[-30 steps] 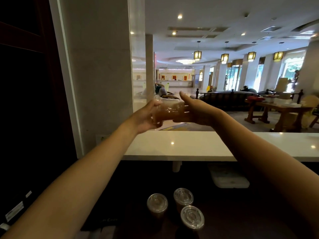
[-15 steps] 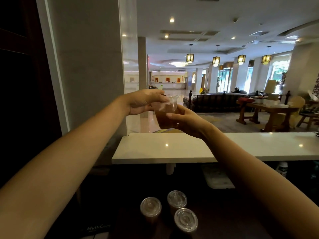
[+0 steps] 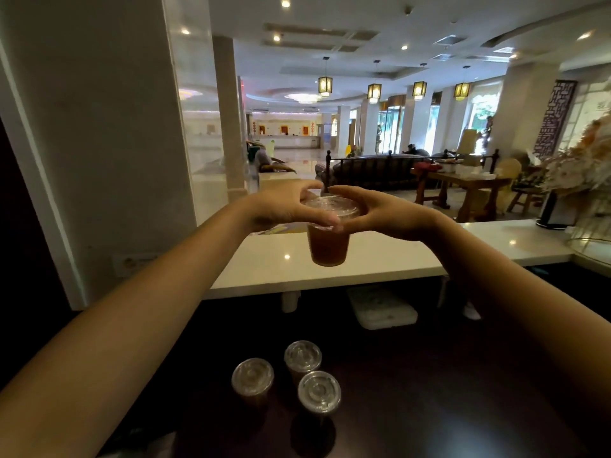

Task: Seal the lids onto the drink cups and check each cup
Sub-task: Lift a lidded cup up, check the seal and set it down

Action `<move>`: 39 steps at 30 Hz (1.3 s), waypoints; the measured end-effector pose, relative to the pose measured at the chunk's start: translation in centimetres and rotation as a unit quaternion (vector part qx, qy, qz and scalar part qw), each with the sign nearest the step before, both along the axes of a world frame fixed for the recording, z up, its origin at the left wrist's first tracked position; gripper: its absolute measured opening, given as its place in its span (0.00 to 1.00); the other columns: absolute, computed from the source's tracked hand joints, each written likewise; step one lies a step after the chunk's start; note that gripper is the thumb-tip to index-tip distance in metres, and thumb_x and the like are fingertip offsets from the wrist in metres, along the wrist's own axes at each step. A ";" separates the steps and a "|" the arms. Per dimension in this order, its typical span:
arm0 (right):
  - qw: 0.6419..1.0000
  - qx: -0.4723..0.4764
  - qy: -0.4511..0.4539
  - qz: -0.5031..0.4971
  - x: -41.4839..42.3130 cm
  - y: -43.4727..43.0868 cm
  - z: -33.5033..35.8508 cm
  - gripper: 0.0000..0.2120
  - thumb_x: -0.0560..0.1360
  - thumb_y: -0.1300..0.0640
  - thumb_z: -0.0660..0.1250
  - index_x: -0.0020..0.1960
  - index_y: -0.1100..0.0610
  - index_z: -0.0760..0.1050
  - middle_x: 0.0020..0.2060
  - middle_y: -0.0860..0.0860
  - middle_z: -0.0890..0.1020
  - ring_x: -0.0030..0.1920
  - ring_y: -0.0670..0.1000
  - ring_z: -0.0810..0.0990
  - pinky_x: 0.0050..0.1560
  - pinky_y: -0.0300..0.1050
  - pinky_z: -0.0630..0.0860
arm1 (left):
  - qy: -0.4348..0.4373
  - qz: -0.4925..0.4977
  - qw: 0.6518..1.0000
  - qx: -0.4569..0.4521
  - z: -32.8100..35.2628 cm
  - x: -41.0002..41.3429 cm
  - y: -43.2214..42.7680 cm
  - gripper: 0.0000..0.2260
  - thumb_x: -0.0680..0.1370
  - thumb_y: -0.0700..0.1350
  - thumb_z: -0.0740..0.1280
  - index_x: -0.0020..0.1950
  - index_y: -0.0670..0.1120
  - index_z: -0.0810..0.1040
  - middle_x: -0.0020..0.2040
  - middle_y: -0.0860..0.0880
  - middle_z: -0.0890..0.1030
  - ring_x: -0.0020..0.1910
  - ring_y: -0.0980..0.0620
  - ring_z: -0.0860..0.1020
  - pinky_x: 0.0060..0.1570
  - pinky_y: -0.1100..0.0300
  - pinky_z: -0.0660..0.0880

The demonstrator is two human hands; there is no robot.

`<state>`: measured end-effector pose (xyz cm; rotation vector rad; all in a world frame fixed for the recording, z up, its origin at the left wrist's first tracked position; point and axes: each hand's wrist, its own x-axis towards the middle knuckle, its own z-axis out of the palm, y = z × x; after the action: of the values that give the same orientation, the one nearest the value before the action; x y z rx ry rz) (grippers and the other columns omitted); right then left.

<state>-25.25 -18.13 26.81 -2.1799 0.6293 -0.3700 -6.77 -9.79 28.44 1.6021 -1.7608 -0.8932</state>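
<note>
A clear plastic cup (image 3: 328, 247) of brown drink hangs upright in the air above the white counter, a clear lid (image 3: 331, 206) on its rim. My left hand (image 3: 284, 206) grips the rim and lid from the left, thumb across the near edge. My right hand (image 3: 380, 213) grips the rim from the right, fingers curled over the lid's far side. Three more lidded cups (image 3: 253, 380) (image 3: 302, 358) (image 3: 319, 393) stand close together on the dark lower worktop below.
The white counter (image 3: 380, 259) runs across in front of me, with a pale wall pillar (image 3: 99, 143) at its left end. A white flat box (image 3: 383, 309) lies under the counter. A vase of dried flowers (image 3: 585, 180) stands at the counter's right end. A lobby lies beyond.
The cup has turned from lying on its side to upright, now lower. My hands shifted from its ends to both sides of the rim. The view tilted and moved.
</note>
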 end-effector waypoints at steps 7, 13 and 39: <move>0.996 -0.007 0.085 -0.008 -1.0 -1.5 1.3 0.42 0.68 0.53 0.74 0.75 0.55 0.57 0.68 0.51 0.70 0.65 0.51 0.73 0.64 0.46 0.72 | -0.015 -0.037 0.999 0.010 -0.2 -1.4 -1.4 0.31 0.69 0.44 0.73 0.68 0.49 0.63 0.57 0.56 0.73 0.53 0.60 0.73 0.51 0.68 0.72; 0.989 -0.013 0.115 -0.093 -3.6 -3.3 -7.5 0.40 0.71 0.57 0.72 0.76 0.56 0.54 0.72 0.50 0.64 0.64 0.42 0.64 0.60 0.32 0.62 | -0.072 -0.025 0.996 0.038 -9.3 -1.8 -3.8 0.43 0.68 0.62 0.70 0.76 0.51 0.53 0.75 0.49 0.62 0.72 0.53 0.64 0.71 0.53 0.62; 0.928 0.108 -0.001 -0.357 -10.7 -9.9 -33.9 0.47 0.66 0.57 0.77 0.75 0.61 0.52 0.72 0.57 0.56 0.71 0.55 0.61 0.61 0.38 0.63 | -0.351 0.036 0.929 0.112 -33.2 -2.4 -1.0 0.34 0.74 0.57 0.66 0.75 0.56 0.52 0.78 0.49 0.49 0.76 0.47 0.45 0.71 0.43 0.51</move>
<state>-35.99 -28.00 -7.07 -1.6770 1.3950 -0.6417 -9.18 -10.78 -4.81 2.3254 -2.0879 -0.5208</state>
